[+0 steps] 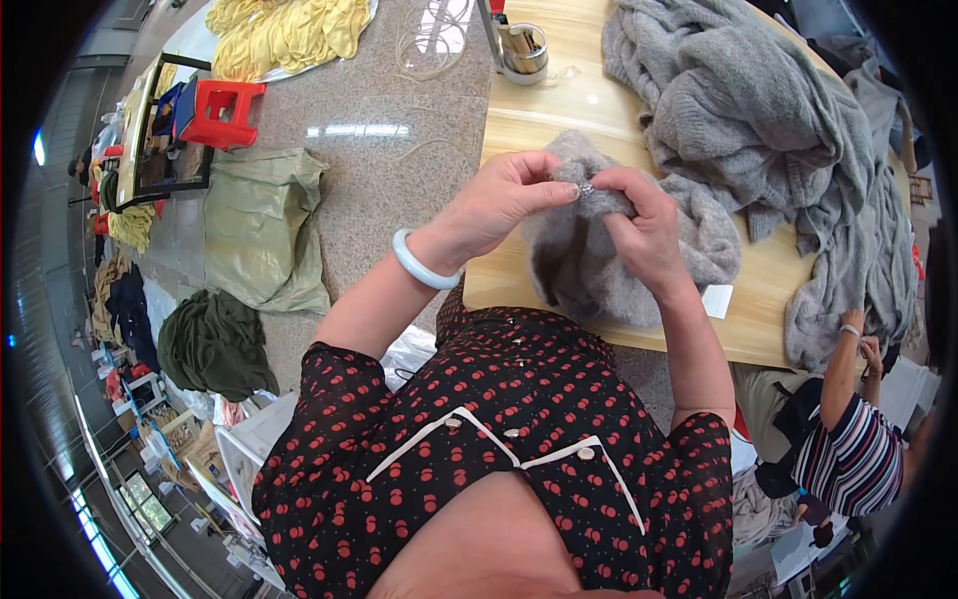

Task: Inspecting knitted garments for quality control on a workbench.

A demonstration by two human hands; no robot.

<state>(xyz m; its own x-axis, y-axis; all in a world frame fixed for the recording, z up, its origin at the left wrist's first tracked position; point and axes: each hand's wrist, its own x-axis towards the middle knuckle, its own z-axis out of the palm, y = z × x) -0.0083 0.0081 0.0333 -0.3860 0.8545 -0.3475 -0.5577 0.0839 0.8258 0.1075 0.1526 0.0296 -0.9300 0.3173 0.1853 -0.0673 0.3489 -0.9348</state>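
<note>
A fuzzy grey knitted garment [569, 265] lies bunched at the near edge of the wooden table [509, 285]. My left hand [507, 203] pinches a bit of its knit between thumb and forefinger. Close beside it, my right hand [647, 222] grips the same garment with curled fingers, so a short stretch of fabric sits between the two hands. A pale bangle [424, 262] circles my left wrist. Whether a small tool is between the fingertips is too fine to make out.
A large heap of grey knitwear [738, 100] covers the table's far right. A tin of tools [523, 52] stands at the far left corner. Leftward on the floor are a red stool [222, 112] and a green sack [261, 225]. At right, a co-worker in stripes [848, 459] handles grey knitwear.
</note>
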